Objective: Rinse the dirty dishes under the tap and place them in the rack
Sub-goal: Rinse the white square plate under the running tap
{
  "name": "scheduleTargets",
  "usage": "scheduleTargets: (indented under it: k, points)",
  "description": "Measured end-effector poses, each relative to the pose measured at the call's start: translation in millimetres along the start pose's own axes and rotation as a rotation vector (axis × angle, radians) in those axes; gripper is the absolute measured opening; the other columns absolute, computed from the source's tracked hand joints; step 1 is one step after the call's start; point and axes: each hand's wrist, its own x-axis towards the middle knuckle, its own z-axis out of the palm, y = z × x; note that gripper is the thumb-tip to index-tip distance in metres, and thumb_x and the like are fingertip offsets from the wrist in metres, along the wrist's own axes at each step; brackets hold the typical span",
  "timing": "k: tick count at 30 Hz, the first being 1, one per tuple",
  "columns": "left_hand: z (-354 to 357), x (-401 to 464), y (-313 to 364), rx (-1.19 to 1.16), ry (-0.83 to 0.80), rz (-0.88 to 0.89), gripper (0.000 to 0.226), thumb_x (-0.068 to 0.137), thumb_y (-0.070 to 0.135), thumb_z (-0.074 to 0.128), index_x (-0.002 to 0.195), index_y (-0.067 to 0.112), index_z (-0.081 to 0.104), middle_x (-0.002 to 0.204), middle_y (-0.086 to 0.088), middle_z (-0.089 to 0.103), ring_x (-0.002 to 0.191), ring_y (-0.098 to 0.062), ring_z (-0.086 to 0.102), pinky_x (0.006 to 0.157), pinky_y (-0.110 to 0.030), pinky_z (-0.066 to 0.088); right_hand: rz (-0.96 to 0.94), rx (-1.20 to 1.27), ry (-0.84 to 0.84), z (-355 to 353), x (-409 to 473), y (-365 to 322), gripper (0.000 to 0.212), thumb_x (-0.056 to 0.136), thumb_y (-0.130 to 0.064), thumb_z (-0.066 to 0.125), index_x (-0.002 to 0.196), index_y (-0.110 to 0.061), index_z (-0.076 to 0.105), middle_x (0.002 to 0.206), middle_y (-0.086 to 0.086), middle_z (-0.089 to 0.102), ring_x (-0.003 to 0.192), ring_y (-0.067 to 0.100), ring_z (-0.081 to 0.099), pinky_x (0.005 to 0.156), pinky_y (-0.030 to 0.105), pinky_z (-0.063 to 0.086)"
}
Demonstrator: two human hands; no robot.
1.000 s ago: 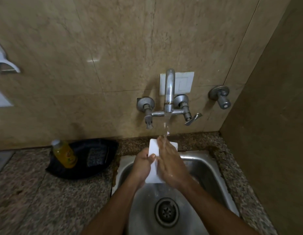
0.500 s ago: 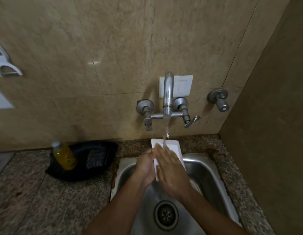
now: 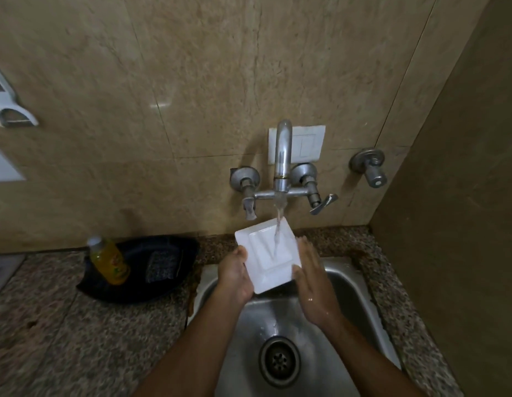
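Observation:
A white square plate (image 3: 260, 253) is held over the steel sink (image 3: 349, 285), tilted so its face shows. Water runs from the tap (image 3: 282, 156) onto its upper right part. My left hand (image 3: 236, 275) grips the plate's left edge. Flat against the plate's right edge lies my right hand (image 3: 312, 279), wet, with the fingers straight. The sink's drain (image 3: 279, 359) lies below my forearms. No rack is in view.
A black tray (image 3: 169, 285) on the granite counter left of the sink holds a yellow soap bottle (image 3: 108, 260) and a scrub pad (image 3: 160, 266). A second valve (image 3: 369, 166) sticks out of the wall at right. A brown side wall closes the right.
The plate was edge-on between my palms; it has turned to show its face and risen into the stream. My right hand slid from the plate's face to its right edge.

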Motion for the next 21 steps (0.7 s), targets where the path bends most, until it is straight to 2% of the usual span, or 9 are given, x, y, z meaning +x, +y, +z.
scheduleTargets:
  k: [3,6,7,9,11,12,14,17,21]
  points:
    - [-13,5,1,0.073,0.104,0.024,0.023,0.099,0.027,0.051,0.104,0.011,0.067,0.108,-0.016,0.072,0.099,-0.038,0.067,0.095,-0.064,0.048,0.03,-0.019,-0.078,6,2,-14,0.062,0.103,-0.047,0.028,0.157,-0.03,0.003,0.165,-0.01,0.002,0.149,0.004,0.006,0.121,0.035,0.018]
    - [-22,3,8,0.102,0.129,0.073,0.024,0.098,0.029,0.052,0.105,0.012,0.068,0.103,-0.015,0.073,0.096,-0.038,0.068,0.09,-0.063,0.051,-0.014,-0.077,-0.11,9,13,-24,0.061,0.103,-0.048,0.033,0.157,-0.03,0.011,0.161,-0.005,0.026,0.143,0.012,0.03,0.116,0.041,0.032]
    - [-26,3,10,0.11,0.129,0.086,0.025,0.097,0.03,0.053,0.105,0.012,0.068,0.101,-0.014,0.074,0.094,-0.038,0.069,0.089,-0.062,0.052,0.047,0.024,-0.148,5,21,-33,0.059,0.102,-0.049,0.035,0.155,-0.034,0.014,0.155,-0.004,0.036,0.136,0.013,0.041,0.111,0.043,0.039]
    - [-32,3,12,0.179,0.111,0.12,0.028,0.098,0.028,0.051,0.11,0.008,0.066,0.097,-0.011,0.072,0.089,-0.031,0.068,0.088,-0.05,0.055,0.207,0.451,-0.226,0,35,-51,0.051,0.104,-0.038,0.041,0.152,-0.034,0.024,0.139,-0.002,0.054,0.115,0.01,0.059,0.096,0.036,0.052]
    - [-35,1,13,0.243,0.062,0.167,0.025,0.102,0.023,0.046,0.113,0.007,0.062,0.094,-0.006,0.065,0.086,-0.024,0.062,0.088,-0.04,0.052,0.35,0.823,-0.224,-6,40,-62,0.042,0.102,-0.017,0.048,0.143,-0.019,0.043,0.12,0.002,0.066,0.098,0.01,0.067,0.082,0.026,0.057]
    - [-38,1,11,0.257,0.063,0.182,0.024,0.102,0.023,0.046,0.111,0.007,0.063,0.094,-0.006,0.064,0.086,-0.024,0.061,0.092,-0.041,0.05,0.406,0.915,-0.224,-8,38,-62,0.038,0.1,-0.011,0.05,0.138,-0.014,0.05,0.115,0.005,0.07,0.096,0.015,0.07,0.083,0.029,0.058]
    - [-45,1,6,0.286,0.105,0.213,0.02,0.101,0.023,0.051,0.098,0.012,0.068,0.098,-0.005,0.068,0.091,-0.024,0.062,0.1,-0.044,0.048,0.452,1.022,-0.249,-8,26,-54,0.037,0.097,-0.01,0.053,0.133,-0.011,0.056,0.118,0.01,0.07,0.107,0.027,0.069,0.096,0.046,0.054]
    - [-51,2,-2,0.337,0.091,0.239,0.025,0.098,0.023,0.056,0.082,0.02,0.075,0.101,-0.003,0.074,0.102,-0.031,0.066,0.1,-0.052,0.049,0.489,1.107,-0.279,-3,10,-36,0.04,0.094,-0.012,0.057,0.134,-0.016,0.056,0.127,0.011,0.067,0.117,0.033,0.063,0.103,0.059,0.044]
    - [-49,-12,-5,0.369,-0.044,0.247,0.024,0.102,0.019,0.048,0.099,0.015,0.072,0.101,-0.009,0.075,0.1,-0.035,0.068,0.097,-0.057,0.05,0.556,1.215,-0.242,-7,0,-29,0.039,0.095,-0.005,0.052,0.133,-0.015,0.056,0.125,0.013,0.067,0.115,0.035,0.064,0.103,0.06,0.044]
